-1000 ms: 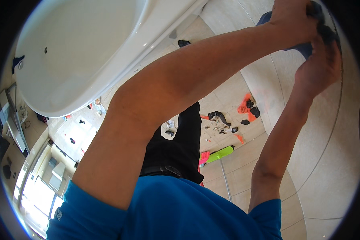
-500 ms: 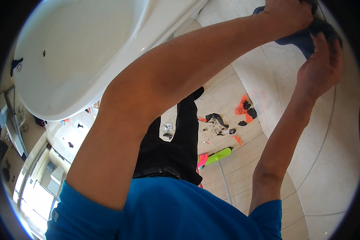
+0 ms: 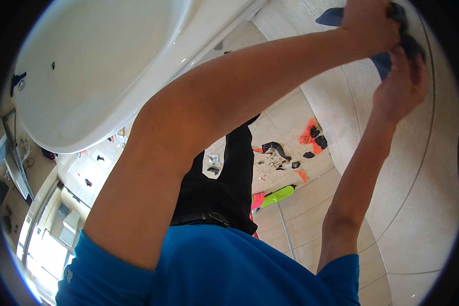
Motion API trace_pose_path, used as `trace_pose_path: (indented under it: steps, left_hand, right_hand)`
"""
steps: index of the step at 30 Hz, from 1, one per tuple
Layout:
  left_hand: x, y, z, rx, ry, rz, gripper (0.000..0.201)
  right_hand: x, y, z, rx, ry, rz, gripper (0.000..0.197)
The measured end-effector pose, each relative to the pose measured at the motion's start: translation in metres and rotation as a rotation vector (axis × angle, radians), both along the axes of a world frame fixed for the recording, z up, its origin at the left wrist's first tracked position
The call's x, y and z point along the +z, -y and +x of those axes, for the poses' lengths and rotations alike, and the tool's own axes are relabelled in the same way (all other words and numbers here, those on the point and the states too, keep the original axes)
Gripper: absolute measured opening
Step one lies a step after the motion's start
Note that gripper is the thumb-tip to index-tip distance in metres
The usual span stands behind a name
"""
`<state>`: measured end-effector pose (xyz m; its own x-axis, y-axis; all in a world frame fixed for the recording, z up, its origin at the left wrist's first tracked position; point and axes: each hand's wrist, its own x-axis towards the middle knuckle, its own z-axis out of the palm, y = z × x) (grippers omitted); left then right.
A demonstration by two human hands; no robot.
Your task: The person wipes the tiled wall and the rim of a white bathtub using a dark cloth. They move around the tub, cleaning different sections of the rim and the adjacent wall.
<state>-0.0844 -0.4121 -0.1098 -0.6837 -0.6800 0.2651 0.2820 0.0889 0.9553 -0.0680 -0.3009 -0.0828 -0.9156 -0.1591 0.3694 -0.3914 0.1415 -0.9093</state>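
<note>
A dark blue cloth [image 3: 331,17] is bunched between my two hands, close to the beige tiled wall [image 3: 398,168] at the upper right. My left hand [image 3: 370,21] reaches across and grips it, with one loose end hanging out on the left side. Slightly lower and to the right, my right hand [image 3: 400,86] pinches another part of the cloth between thumb and fingers. Both hands are slightly blurred. Whether the cloth touches the wall I cannot tell.
A white bathtub [image 3: 181,46] fills the upper left. Orange plastic [image 3: 307,133], black scraps [image 3: 275,149] and small debris lie on the tiled floor. A lime-green flat tool head [image 3: 278,198] with a thin handle lies near a pink item [image 3: 258,200]. A bright window [image 3: 46,255] is at lower left.
Both hands have shifted a little with the cloth, the right one slightly left. The cloth's loose end now sticks out further on the left, and less cloth shows between the hands.
</note>
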Motion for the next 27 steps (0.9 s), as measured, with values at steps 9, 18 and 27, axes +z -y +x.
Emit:
trace_pose_path:
  steps: [9, 18, 27]
  left_hand:
    - [-0.008, 0.008, 0.013, -0.024, 0.018, 0.007, 0.012]
    - [-0.036, 0.009, 0.011, -0.032, 0.155, -0.006, 0.013]
    - [-0.074, -0.009, 0.014, 0.037, 0.001, -0.090, 0.012]
  right_hand:
    - [-0.014, 0.006, -0.003, 0.029, 0.007, -0.003, 0.044]
    - [-0.049, -0.002, -0.016, 0.037, 0.007, 0.111, 0.042]
    - [-0.086, -0.015, -0.017, 0.046, 0.017, 0.021, 0.039]
